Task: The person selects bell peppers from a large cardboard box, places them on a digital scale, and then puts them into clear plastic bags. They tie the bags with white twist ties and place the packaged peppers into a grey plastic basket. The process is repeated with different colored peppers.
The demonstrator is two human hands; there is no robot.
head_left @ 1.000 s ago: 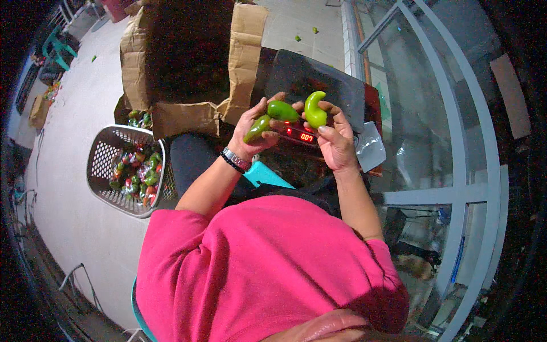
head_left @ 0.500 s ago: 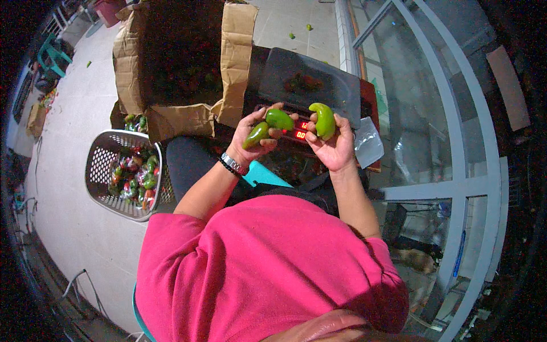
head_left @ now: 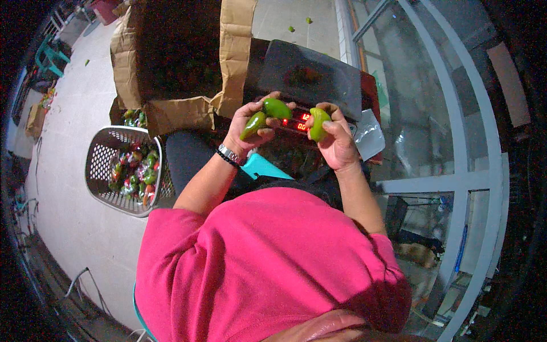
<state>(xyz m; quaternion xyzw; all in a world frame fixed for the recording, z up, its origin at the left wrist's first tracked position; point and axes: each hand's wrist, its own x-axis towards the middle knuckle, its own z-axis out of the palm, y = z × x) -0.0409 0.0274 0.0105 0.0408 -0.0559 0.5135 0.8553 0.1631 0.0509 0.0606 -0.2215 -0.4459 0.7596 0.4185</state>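
Note:
Two glossy green peppers [head_left: 277, 108] rest in my left hand [head_left: 245, 132], one above the other, with the fingers curled round them. My right hand [head_left: 340, 142] grips a single lighter green pepper [head_left: 319, 124] between thumb and fingers. Both hands hover side by side, a small gap between them, in front of a digital scale [head_left: 302, 121] whose red display is lit. On the scale's dark platform [head_left: 336, 85] lies a dim, reddish-brown patch that I cannot make out.
A large open cardboard box [head_left: 176, 111], dark inside, stands ahead on the left. Beside my left leg, a perforated basket [head_left: 94, 171] holds bagged red and green peppers [head_left: 137, 174]. A clear plastic bag [head_left: 368, 135] lies right of the scale. Glass panels in a grey frame [head_left: 421, 183] line the right side.
My right hand has turned its pepper and closed further round it, with the thumb now across it. The left hand has shifted slightly up and left, still holding its two peppers.

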